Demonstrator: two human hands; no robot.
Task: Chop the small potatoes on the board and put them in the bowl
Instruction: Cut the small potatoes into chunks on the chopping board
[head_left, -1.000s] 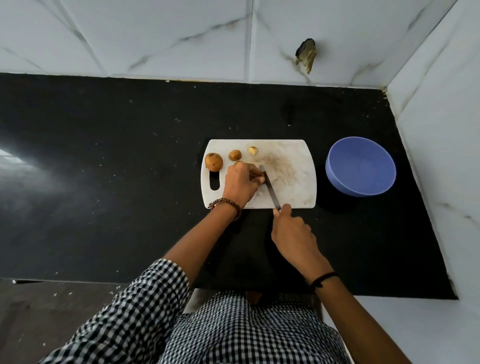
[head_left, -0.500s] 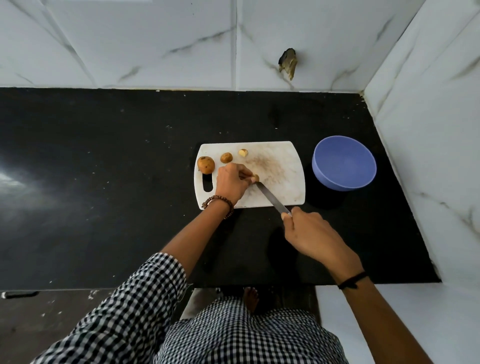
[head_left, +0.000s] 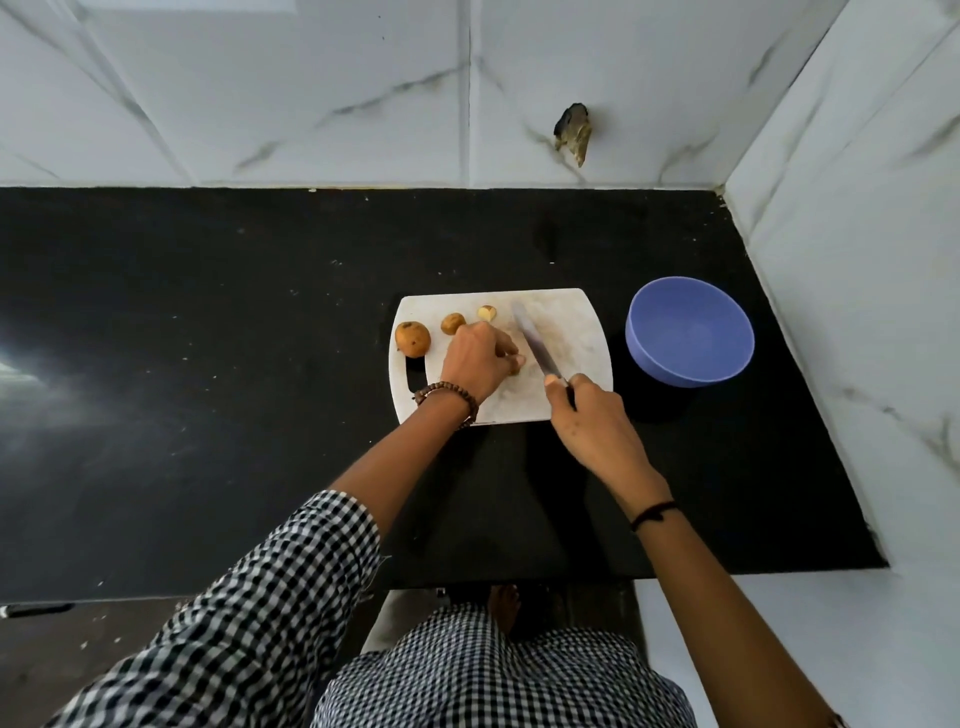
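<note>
A white cutting board (head_left: 576, 332) lies on the black counter. On its left part sit a larger brown potato (head_left: 412, 339), a smaller potato (head_left: 452, 323) and a cut potato piece (head_left: 487, 313). My left hand (head_left: 480, 358) presses a small potato (head_left: 515, 369) against the board; the fingers hide most of it. My right hand (head_left: 587, 415) grips the handle of a knife (head_left: 535, 348), whose blade lies across the board just right of my left fingertips. An empty blue bowl (head_left: 689, 338) stands to the right of the board.
The black counter (head_left: 208, 364) stretches far to the left. White marble-tiled walls close the back and the right side, with a broken hole (head_left: 573, 134) in the back wall. The counter's front edge runs just in front of my body.
My right hand has moved forward onto the board, swinging the knife blade up next to my left fingertips. The left hand has stayed on the small potato.
</note>
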